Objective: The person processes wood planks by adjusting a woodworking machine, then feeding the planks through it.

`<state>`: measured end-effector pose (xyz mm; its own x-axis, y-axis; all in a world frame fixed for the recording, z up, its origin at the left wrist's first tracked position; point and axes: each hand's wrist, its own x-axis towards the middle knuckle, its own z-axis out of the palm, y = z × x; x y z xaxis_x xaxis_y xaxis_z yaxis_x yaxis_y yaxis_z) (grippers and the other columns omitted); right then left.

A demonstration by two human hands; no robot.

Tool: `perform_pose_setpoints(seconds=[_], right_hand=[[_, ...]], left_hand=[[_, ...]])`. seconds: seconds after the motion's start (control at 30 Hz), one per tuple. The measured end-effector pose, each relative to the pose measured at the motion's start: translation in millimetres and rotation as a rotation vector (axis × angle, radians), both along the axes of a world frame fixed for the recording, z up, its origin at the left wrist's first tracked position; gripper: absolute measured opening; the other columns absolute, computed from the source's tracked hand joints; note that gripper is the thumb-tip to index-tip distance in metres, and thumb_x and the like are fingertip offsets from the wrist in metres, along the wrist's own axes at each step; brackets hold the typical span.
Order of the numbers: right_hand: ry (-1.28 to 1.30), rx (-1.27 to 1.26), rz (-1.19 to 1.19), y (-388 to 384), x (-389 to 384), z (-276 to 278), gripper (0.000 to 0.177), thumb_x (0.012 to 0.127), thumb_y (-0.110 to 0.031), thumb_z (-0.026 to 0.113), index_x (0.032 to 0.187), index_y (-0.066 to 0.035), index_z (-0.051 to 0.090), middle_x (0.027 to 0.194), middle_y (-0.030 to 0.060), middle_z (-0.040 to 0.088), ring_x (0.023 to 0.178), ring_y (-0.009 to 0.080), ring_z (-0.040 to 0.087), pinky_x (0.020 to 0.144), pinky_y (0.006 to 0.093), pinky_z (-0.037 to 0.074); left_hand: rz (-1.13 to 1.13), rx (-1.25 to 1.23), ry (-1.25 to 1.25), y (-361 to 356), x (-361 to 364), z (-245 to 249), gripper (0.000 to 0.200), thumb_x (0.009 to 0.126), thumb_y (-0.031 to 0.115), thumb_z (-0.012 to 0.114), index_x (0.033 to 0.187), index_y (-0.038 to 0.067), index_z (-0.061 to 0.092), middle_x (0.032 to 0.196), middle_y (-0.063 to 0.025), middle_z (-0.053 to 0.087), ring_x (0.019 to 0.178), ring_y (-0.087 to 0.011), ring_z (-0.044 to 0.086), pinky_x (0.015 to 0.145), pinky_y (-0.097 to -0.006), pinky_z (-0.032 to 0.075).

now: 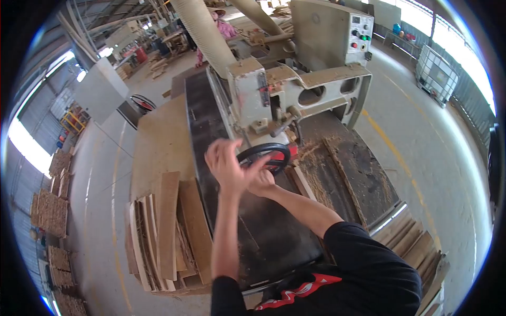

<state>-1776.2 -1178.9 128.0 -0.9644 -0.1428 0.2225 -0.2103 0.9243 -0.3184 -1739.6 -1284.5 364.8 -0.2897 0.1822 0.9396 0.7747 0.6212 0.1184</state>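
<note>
A black handwheel with red behind it stands on the front of a large beige woodworking machine. My left hand is raised at the wheel's left side, its fingers spread and bent, with nothing in them. Just beyond it, my right hand is closed at the wheel's lower rim; the left thumb covers part of it. Beneath both hands runs the machine's dark table. A narrow wooden strip lies right of the wheel.
Boards are stacked on a wooden side table at left. More boards lie at lower right. Sawdust covers the right bed. A control panel tops the machine beside thick hoses. A person is behind it.
</note>
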Motion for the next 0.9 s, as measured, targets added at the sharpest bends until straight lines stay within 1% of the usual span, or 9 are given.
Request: perform_pose_setpoints(seconds=[0.07, 0.13, 0.23, 0.47, 0.6, 0.63, 0.77, 0.83, 0.9], right_hand=[[-0.097, 0.161, 0.023, 1.3, 16.7, 42.4, 0.032, 0.089, -0.04, 0.073, 0.099, -0.011, 0.083, 0.093, 0.0139, 0.08, 0.098, 0.0325, 0.078, 0.084, 0.0475, 0.06], [-0.169, 0.168, 0.077, 6.3, 16.4, 50.3, 0.034, 0.09, -0.042, 0.073, 0.099, -0.011, 0.083, 0.093, 0.0126, 0.08, 0.098, 0.0324, 0.078, 0.085, 0.0472, 0.06], [-0.213, 0.082, 0.073, 4.4, 17.9, 49.5, 0.039, 0.096, -0.046, 0.068, 0.103, -0.01, 0.082, 0.099, 0.0109, 0.08, 0.103, 0.032, 0.077, 0.092, 0.0488, 0.058], [-0.49, 0.426, 0.167, 13.9, 0.3, 67.9, 0.04, 0.098, -0.037, 0.068, 0.118, -0.005, 0.081, 0.119, 0.0147, 0.078, 0.118, 0.0305, 0.074, 0.094, 0.0489, 0.058], [-0.3, 0.945, 0.255, 83.6, -6.3, 64.7, 0.031, 0.093, -0.027, 0.072, 0.113, -0.007, 0.083, 0.116, 0.0127, 0.08, 0.112, 0.0319, 0.074, 0.101, 0.0492, 0.054], [-0.235, 1.023, 0.316, 91.4, 0.3, 72.4, 0.031, 0.092, -0.028, 0.073, 0.112, -0.006, 0.083, 0.114, 0.0127, 0.08, 0.112, 0.0324, 0.074, 0.102, 0.0487, 0.053], [-0.196, 0.6, 0.171, 71.9, 69.0, 126.0, 0.063, 0.094, -0.043, 0.075, 0.138, 0.002, 0.067, 0.142, 0.0178, 0.067, 0.132, 0.0348, 0.063, 0.109, 0.0519, 0.05], [-0.01, 0.019, 0.092, 84.7, 90.8, 128.0, 0.076, 0.095, -0.05, 0.074, 0.145, 0.005, 0.058, 0.149, 0.0227, 0.061, 0.134, 0.0402, 0.06, 0.113, 0.053, 0.048], [-0.065, -0.72, 0.074, 93.0, 103.8, 105.2, 0.076, 0.103, -0.049, 0.069, 0.149, 0.008, 0.052, 0.152, 0.024, 0.059, 0.139, 0.0367, 0.059, 0.115, 0.0475, 0.05]], left_hand=[[-0.104, -0.398, -0.21, 5.3, -49.6, 1.7, 0.052, 0.078, 0.057, 0.091, 0.074, 0.013, 0.064, 0.067, 0.0013, 0.06, 0.08, -0.0217, 0.063, 0.078, -0.046, 0.044], [-0.129, -0.109, -0.607, -5.1, -72.5, -20.1, 0.058, 0.08, 0.059, 0.089, 0.064, 0.013, 0.057, 0.058, -0.0017, 0.052, 0.055, -0.0218, 0.055, 0.057, -0.0394, 0.041], [-0.148, -0.128, -0.04, -12.1, -72.9, -31.5, 0.06, 0.081, 0.055, 0.091, 0.065, 0.01, 0.054, 0.061, -0.0045, 0.047, 0.043, -0.0242, 0.043, 0.045, -0.0364, 0.032], [-0.087, -0.381, 0.046, -21.3, -57.0, -21.8, 0.06, 0.08, 0.061, 0.089, 0.066, 0.009, 0.062, 0.064, -0.0045, 0.051, 0.05, -0.0287, 0.056, 0.05, -0.0401, 0.042], [0.138, -0.812, -0.765, -102.7, -44.5, -124.5, 0.079, 0.097, 0.08, 0.051, 0.068, 0.011, 0.078, 0.069, -0.0156, 0.072, 0.065, -0.0396, 0.071, 0.063, -0.0514, 0.053], [0.138, -0.486, -0.68, -94.1, -30.4, -170.4, 0.08, 0.105, 0.07, 0.047, 0.064, 0.008, 0.075, 0.062, -0.02, 0.067, 0.062, -0.0414, 0.07, 0.063, -0.053, 0.054], [0.022, 0.48, -0.908, -3.3, 22.4, -246.1, 0.063, 0.111, 0.045, 0.058, 0.063, 0.005, 0.063, 0.055, -0.0115, 0.062, 0.053, -0.0273, 0.065, 0.059, -0.0429, 0.049], [-0.083, 0.896, -0.827, 23.5, 31.2, -258.2, 0.034, 0.1, 0.033, 0.081, 0.11, 0.004, 0.067, 0.098, -0.0076, 0.071, 0.093, -0.0185, 0.068, 0.078, -0.0339, 0.052], [0.059, 0.784, -0.435, 30.4, 33.2, -192.8, 0.049, 0.092, 0.034, 0.088, 0.122, 0.005, 0.062, 0.115, -0.011, 0.067, 0.113, -0.0243, 0.062, 0.093, -0.0401, 0.048]])
